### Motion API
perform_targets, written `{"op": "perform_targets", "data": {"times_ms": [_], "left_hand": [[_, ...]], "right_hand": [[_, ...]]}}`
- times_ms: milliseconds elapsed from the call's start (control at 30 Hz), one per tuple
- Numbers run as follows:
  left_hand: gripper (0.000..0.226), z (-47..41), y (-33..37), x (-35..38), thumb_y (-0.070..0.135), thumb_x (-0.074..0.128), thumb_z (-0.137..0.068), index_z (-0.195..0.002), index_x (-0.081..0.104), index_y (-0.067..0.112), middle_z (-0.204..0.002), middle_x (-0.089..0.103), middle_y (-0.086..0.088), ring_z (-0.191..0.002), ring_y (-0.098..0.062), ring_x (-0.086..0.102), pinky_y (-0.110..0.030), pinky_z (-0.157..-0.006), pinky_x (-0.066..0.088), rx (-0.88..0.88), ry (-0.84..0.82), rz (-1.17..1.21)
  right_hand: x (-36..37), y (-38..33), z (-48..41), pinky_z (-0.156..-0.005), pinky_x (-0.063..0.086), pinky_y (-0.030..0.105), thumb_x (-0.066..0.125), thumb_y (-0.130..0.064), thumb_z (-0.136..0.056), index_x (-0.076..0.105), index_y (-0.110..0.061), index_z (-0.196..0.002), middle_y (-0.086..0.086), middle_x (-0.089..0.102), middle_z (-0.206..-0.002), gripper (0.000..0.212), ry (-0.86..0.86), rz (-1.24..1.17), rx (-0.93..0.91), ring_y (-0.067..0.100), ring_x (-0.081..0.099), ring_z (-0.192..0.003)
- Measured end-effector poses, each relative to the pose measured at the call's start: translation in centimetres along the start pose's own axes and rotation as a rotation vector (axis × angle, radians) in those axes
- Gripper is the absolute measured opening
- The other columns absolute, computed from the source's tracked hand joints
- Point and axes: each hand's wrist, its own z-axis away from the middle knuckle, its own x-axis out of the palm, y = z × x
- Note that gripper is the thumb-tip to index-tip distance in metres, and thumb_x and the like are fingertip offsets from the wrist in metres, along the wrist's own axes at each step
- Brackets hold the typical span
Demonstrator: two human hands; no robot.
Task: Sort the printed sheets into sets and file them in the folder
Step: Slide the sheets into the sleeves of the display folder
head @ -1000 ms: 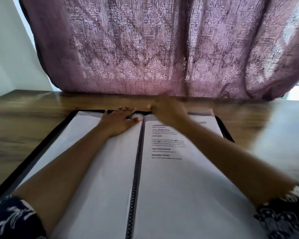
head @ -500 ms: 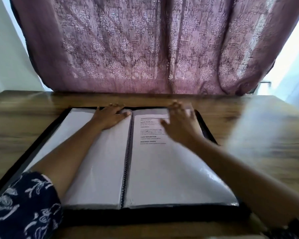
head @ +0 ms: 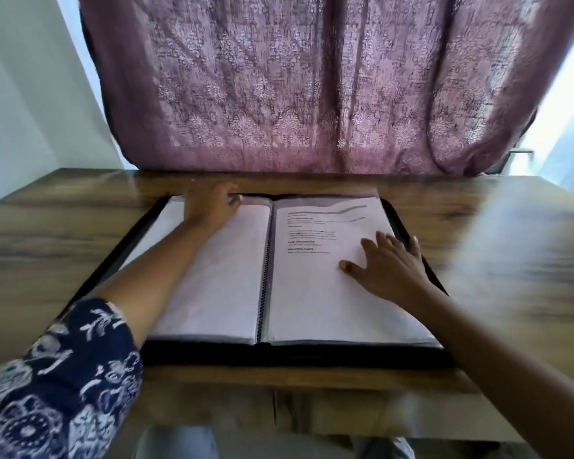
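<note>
- Curtain (head: pixel 295 87): mauve patterned cloth hanging behind the table's far edge.
- Table (head: pixel 63 233): wood-grain top that carries the folder (its right part is blurred).
- Folder (head: pixel 295 354): black, lying open and flat at the middle of the table, with clear sleeves on either side of a central spine.
- Printed sheet (head: pixel 315 293): fills the right-hand sleeve, its lines of text at the top half.
- Patterned sleeve (head: pixel 53 385): dark blue and white, on the left arm.
- Right hand (head: pixel 391 263): flat, fingers straight and spread, pressing on the printed sheet near the folder's outer edge.
- Left hand (head: pixel 211 205): rests at the top of the left-hand page; it is blurred, so flat or hooked fingers cannot be told.
</note>
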Motion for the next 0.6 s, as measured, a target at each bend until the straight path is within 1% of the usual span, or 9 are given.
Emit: {"op": "perform_targets", "data": {"times_ms": [100, 167, 233, 300, 367, 400, 467, 533, 600], "left_hand": [[0.050, 2.5, -3.4, -3.5, 0.054, 0.046, -0.087, -0.118, 0.068, 0.021, -0.116, 0.068, -0.008, -0.109, -0.032, 0.060, -0.036, -0.089, 0.045, -0.138, -0.054, 0.032], [0.040, 5.3, -6.1, -5.7, 0.041, 0.051, -0.096, -0.121, 0.064, 0.012, -0.123, 0.063, -0.014, -0.115, -0.034, 0.055, -0.033, -0.082, 0.034, -0.290, -0.128, 0.081], [0.042, 9.1, -8.6, -8.0, 0.038, 0.050, -0.098, -0.127, 0.059, 0.009, -0.136, 0.054, -0.017, -0.123, -0.035, 0.050, -0.034, -0.090, 0.034, -0.444, -0.204, 0.126], [0.049, 13.5, -10.5, -10.1, 0.045, 0.048, -0.097, -0.131, 0.055, 0.012, -0.143, 0.047, -0.016, -0.129, -0.035, 0.045, -0.037, -0.103, 0.033, -0.593, -0.228, 0.171], [0.053, 17.1, -11.1, -10.9, 0.054, 0.047, -0.092, -0.132, 0.055, 0.020, -0.144, 0.047, -0.011, -0.130, -0.034, 0.045, -0.042, -0.110, 0.030, -0.681, -0.214, 0.153], [0.050, 18.9, -11.3, -11.2, 0.054, 0.047, -0.093, -0.131, 0.056, 0.023, -0.143, 0.049, -0.010, -0.129, -0.033, 0.046, -0.044, -0.110, 0.030, -0.709, -0.187, 0.150], [0.040, 21.8, -10.9, -11.8, 0.044, 0.048, -0.097, -0.127, 0.060, 0.021, -0.136, 0.056, -0.011, -0.124, -0.031, 0.051, -0.041, -0.109, 0.031, -0.741, -0.114, 0.205], [0.036, 23.5, -9.9, -12.0, 0.035, 0.048, -0.099, -0.122, 0.064, 0.013, -0.131, 0.059, -0.012, -0.123, -0.030, 0.052, -0.035, -0.108, 0.028, -0.755, -0.029, 0.308], [0.035, 24.1, -9.1, -12.0, 0.032, 0.046, -0.100, -0.121, 0.064, 0.009, -0.130, 0.060, -0.012, -0.124, -0.028, 0.050, -0.037, -0.113, 0.022, -0.765, 0.004, 0.390]], "right_hand": [[-2.1, -3.4, -0.8, -0.117, 0.007, 0.049, 0.041, -0.062, -0.091, 0.028, -0.020, -0.148, 0.003, 0.020, -0.158, 0.072, 0.103, -0.030, -0.148, 0.021, 0.017, -0.145], [-3.0, -5.8, -1.7, -0.116, 0.017, 0.044, 0.045, -0.060, -0.091, 0.034, -0.022, -0.146, 0.001, 0.033, -0.153, 0.067, 0.125, -0.112, -0.248, 0.021, 0.028, -0.141], [-3.2, -8.3, -2.9, -0.111, 0.028, 0.038, 0.049, -0.056, -0.091, 0.045, -0.023, -0.140, 0.000, 0.045, -0.146, 0.059, 0.101, -0.207, -0.327, 0.022, 0.040, -0.134], [-2.8, -10.7, -4.6, -0.099, 0.036, 0.029, 0.055, -0.048, -0.091, 0.053, -0.021, -0.133, 0.001, 0.055, -0.134, 0.050, 0.018, -0.346, -0.379, 0.022, 0.050, -0.124], [-2.1, -12.0, -6.8, -0.089, 0.034, 0.020, 0.061, -0.038, -0.091, 0.058, -0.016, -0.128, -0.002, 0.058, -0.124, 0.043, -0.077, -0.551, -0.381, 0.018, 0.053, -0.118], [-1.7, -12.7, -8.1, -0.088, 0.033, 0.018, 0.062, -0.033, -0.091, 0.060, -0.014, -0.125, -0.002, 0.058, -0.123, 0.039, -0.090, -0.649, -0.384, 0.016, 0.053, -0.117], [-0.9, -14.3, -10.8, -0.088, 0.036, 0.021, 0.063, -0.021, -0.091, 0.065, -0.011, -0.113, 0.001, 0.061, -0.114, 0.024, -0.073, -0.789, -0.392, 0.014, 0.054, -0.107], [-0.4, -15.6, -13.4, -0.089, 0.040, 0.027, 0.061, -0.012, -0.091, 0.066, -0.014, -0.099, 0.002, 0.061, -0.104, 0.010, -0.045, -0.836, -0.402, 0.015, 0.054, -0.099], [0.0, -16.6, -15.1, -0.093, 0.041, 0.029, 0.061, -0.009, -0.090, 0.065, -0.016, -0.099, 0.003, 0.060, -0.103, 0.012, -0.046, -0.862, -0.425, 0.017, 0.055, -0.100]]}}
